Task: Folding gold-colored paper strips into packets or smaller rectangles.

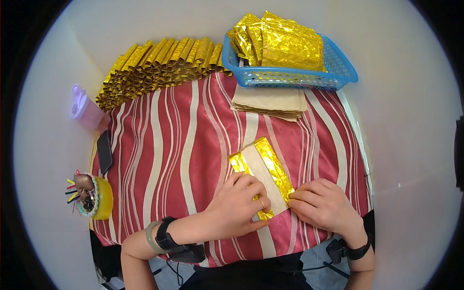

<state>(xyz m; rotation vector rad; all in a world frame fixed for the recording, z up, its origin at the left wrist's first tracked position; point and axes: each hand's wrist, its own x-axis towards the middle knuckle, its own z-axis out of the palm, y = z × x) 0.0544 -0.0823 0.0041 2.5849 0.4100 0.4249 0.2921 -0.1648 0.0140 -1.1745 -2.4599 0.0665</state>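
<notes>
A sheet of gold foil paper (266,177) lies tilted on the striped cloth in front of me. Its beige middle faces up between two folded gold strips along the long sides. Across the left strip my left hand (239,199) is closed, fingers curled over its near part and pressing on it. My right hand (323,205) pinches the right strip close to its lower corner, fingertips together. The left hand hides part of the left strip.
A blue plastic basket (285,77) holds gold foil sheets (292,43). Before it lies a stack of beige paper (270,102). Many gold rolls (159,63) are piled at the far left. A purple cup (87,108), black phone (104,152) and yellow container (104,198) line the left edge.
</notes>
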